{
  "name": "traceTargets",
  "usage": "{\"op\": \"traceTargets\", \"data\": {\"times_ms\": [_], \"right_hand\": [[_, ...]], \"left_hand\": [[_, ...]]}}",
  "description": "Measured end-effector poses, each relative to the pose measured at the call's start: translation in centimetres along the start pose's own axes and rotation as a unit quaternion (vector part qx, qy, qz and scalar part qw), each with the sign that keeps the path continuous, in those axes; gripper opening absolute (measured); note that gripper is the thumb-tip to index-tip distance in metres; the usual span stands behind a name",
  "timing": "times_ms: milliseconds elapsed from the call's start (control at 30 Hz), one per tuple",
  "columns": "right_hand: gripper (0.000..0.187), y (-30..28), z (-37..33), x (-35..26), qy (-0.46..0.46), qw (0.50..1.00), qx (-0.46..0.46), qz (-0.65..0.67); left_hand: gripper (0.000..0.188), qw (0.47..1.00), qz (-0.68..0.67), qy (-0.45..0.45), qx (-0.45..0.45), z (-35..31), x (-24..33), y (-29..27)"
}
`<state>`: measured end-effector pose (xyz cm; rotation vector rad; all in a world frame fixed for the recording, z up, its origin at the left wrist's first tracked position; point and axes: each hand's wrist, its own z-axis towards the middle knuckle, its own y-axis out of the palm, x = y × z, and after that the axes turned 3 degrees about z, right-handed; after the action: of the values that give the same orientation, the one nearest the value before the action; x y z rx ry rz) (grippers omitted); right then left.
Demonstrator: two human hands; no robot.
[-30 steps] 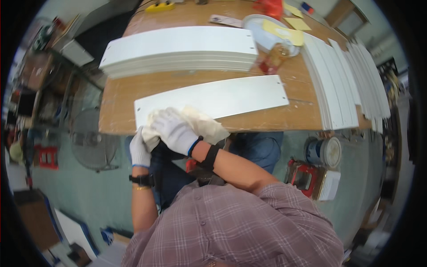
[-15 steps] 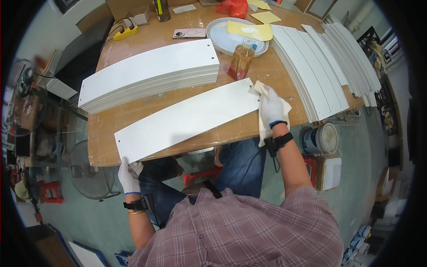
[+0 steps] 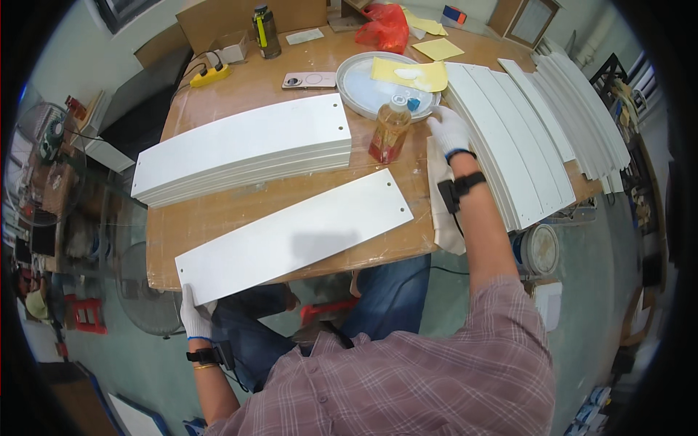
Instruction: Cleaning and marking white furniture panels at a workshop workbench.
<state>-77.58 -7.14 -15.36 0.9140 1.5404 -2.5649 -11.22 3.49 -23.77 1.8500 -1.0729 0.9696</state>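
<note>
A long white panel (image 3: pixel 298 232) with small holes at its ends lies slantwise on the wooden table (image 3: pixel 211 218). My gloved left hand (image 3: pixel 193 316) grips its near left corner, below the table edge. My gloved right hand (image 3: pixel 448 131) reaches to the rim of a round white tray (image 3: pixel 360 87), fingers apart, holding nothing. Just left of it stands a small bottle of amber liquid (image 3: pixel 389 131), with a blue cap (image 3: pixel 413 104) beside it. A pale cloth (image 3: pixel 440 211) lies on the table under my right forearm. Yellow sheets (image 3: pixel 407 73) rest in the tray.
A stack of white panels (image 3: pixel 240 149) lies behind the single panel. More panels (image 3: pixel 509 138) fan out on the right. A phone (image 3: pixel 309 80), dark bottle (image 3: pixel 267 33), yellow power strip (image 3: pixel 211 74) and red bag (image 3: pixel 385 29) sit farther back. On the floor are a paint can (image 3: pixel 538 251) and a fan (image 3: pixel 145 291).
My right hand let go of the cloth at the panel's right end and moved up to the tray. The left hand keeps its hold on the panel's left corner.
</note>
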Motion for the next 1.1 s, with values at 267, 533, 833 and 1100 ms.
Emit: {"op": "traceTargets", "data": {"times_ms": [267, 533, 833, 1100], "right_hand": [[0.035, 4.6, 7.0, -0.4, 0.05, 0.995, -0.072, -0.036], [0.025, 4.3, 14.3, 1.8, 0.06, 0.998, -0.014, 0.001], [0.028, 7.6, 20.2, 4.4, 0.075, 0.992, -0.052, -0.091], [0.025, 9.1, 21.4, 4.5, 0.038, 0.989, -0.044, -0.139]], "left_hand": [[0.049, 0.999, 0.04, -0.017, 0.01, 0.4, 0.7, 0.5], [0.049, 1.0, 0.018, -0.008, 0.009, 0.5, 0.5, 0.2], [0.049, 0.999, 0.015, 0.004, 0.047, 0.1, 0.4, 0.8], [0.048, 0.995, 0.016, 0.0, 0.1, 0.0, 0.7, 1.8]]}}
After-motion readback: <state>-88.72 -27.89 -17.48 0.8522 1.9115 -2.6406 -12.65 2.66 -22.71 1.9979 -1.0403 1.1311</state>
